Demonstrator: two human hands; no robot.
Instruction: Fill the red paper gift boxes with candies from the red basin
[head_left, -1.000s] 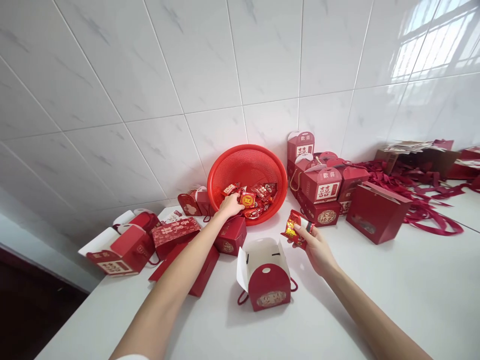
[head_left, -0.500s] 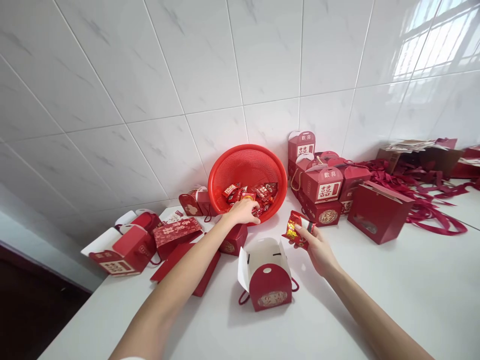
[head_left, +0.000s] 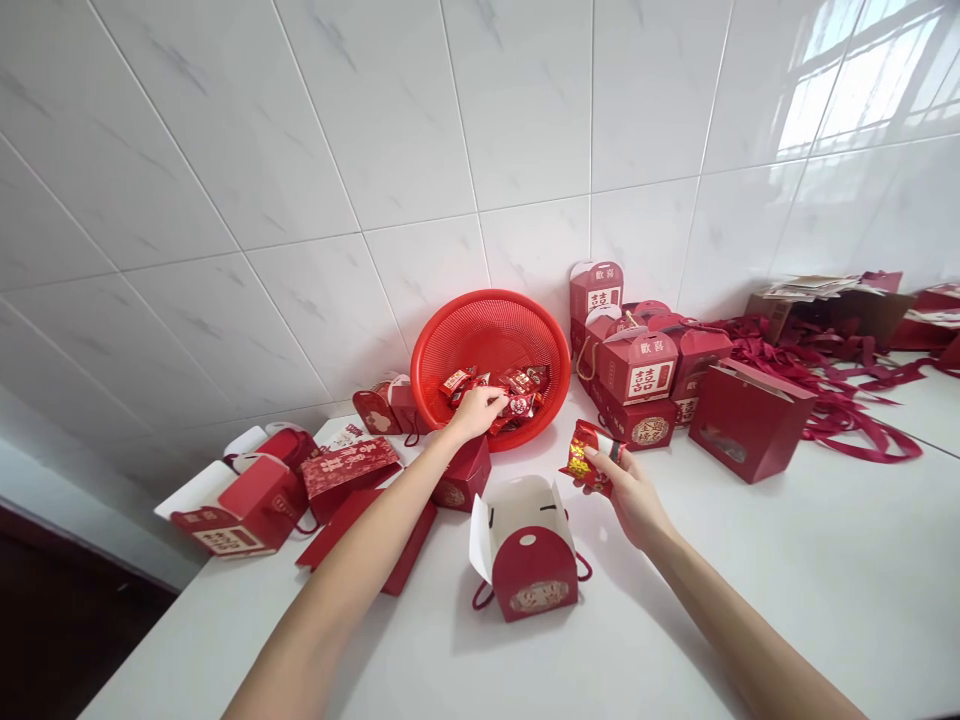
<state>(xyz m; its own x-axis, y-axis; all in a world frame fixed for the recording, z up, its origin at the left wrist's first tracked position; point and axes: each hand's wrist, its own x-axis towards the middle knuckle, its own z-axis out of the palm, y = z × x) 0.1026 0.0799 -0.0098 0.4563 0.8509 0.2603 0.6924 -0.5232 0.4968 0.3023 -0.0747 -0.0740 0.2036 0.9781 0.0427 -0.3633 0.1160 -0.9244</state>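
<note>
Left hand shifts across the basket's packets; the right keeps its grip

The left hand (head_left: 474, 414) has just moved a little toward three o'clock inside the tilted red basket (head_left: 491, 312). It was at an orange-marked packet a second ago; now its fingers are drawn narrow at a red-and-white packet (head_left: 520, 405). Whether they grip it I cannot tell, since they partly cover the spot. More wrapped packets (head_left: 456, 381) lie around it in the basket.

The right hand (head_left: 634, 497) has barely moved. Its fingers are closed on a red-and-gold packet (head_left: 587, 455), held above the desk (head_left: 675, 610); more than one may be in that grip.

The open box (head_left: 536, 575) stands upright on the desk between the forearms, its flap raised toward nine o'clock. Seen from it, the basket is at twelve o'clock and the held packet between one and two, outside the box and near it. So the change is in the left hand's reach alone: neither hand is at the box.

Around them, a stack of red boxes (head_left: 637, 365) sits at one o'clock, a red bag (head_left: 750, 425) and loose ribbons (head_left: 844, 405) at two, and another opened box (head_left: 244, 505) near nine.
</note>
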